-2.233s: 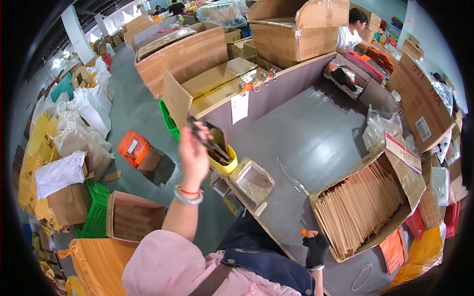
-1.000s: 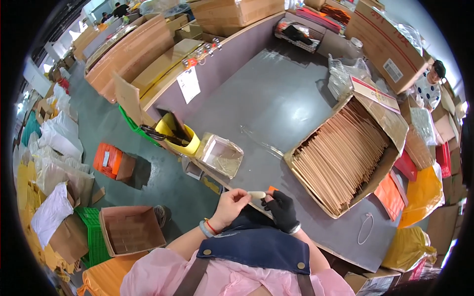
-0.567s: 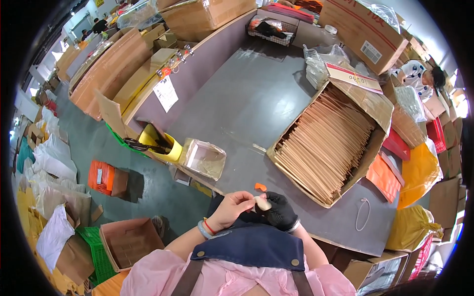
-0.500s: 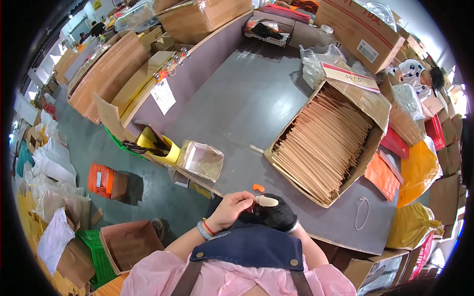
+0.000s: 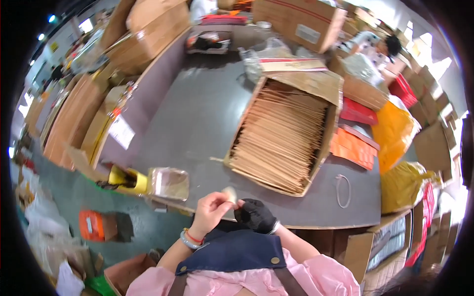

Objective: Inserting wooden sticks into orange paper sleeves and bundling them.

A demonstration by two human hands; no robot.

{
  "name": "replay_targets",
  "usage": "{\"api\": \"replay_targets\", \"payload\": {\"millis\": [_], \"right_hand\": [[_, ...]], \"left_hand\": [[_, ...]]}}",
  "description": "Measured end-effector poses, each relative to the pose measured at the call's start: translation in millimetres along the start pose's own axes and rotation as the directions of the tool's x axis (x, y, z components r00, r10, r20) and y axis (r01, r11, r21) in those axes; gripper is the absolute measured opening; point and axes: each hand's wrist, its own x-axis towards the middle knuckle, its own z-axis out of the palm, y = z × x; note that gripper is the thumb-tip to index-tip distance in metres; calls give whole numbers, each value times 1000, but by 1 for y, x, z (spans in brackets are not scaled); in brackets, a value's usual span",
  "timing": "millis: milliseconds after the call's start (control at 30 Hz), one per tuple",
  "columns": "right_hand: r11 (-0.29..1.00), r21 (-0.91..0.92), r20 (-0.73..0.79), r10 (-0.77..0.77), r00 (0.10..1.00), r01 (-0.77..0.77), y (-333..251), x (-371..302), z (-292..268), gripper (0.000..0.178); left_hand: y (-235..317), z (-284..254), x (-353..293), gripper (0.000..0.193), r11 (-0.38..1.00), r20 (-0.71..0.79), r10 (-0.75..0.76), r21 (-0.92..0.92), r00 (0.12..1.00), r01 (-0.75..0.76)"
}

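Observation:
My left hand [image 5: 211,211], bare and with a bracelet and red cord at its wrist, is closed in a pinch. Between thumb and fingers it has a small cream-coloured oval piece [image 5: 229,193], blurred, resembling a rubber finger cot. Close beside it, my right hand [image 5: 256,215] wears a black glove with a bare fingertip showing toward the left hand. The right fingers look curled; anything inside them is hidden. Both hands are over the near edge of the grey table [image 5: 205,143]. Beyond them sits an open carton [image 5: 322,170] tightly packed with upright brown cardboard-like sheets [image 5: 279,138].
A clear plastic-lined box [image 5: 169,183] and a yellow holder [image 5: 140,182] with dark-handled tools stand at the table's left edge. A white loop [image 5: 343,191] lies right. Orange packets [image 5: 353,148] and a yellow bag [image 5: 405,185] are farther right. Another person [image 5: 368,42] is at the far right.
My left hand has drawn the cream piece up and away from the gloved right hand. The view has swung, shifting the table and carton leftward. The small orange piece no longer shows.

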Motion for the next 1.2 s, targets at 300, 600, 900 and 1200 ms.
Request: {"api": "replay_targets", "payload": {"millis": [300,600,900,1200], "right_hand": [[354,-837,77,-680,730,418,-15,-23,11,16],[158,-910,168,-706,688,384,-20,-24,7,13],[141,-907,194,-697,690,397,-21,-32,1,12],[70,-892,269,-712,648,446,-18,-37,-3,8]], "left_hand": [[-20,16,12,10,944,-4,-5,329,1000,6],[-20,18,18,11,967,119,-189,198,975,163],[-16,17,20,11,944,205,-325,17,923,328],[-23,17,21,15,929,127,-180,348,975,126]]}}
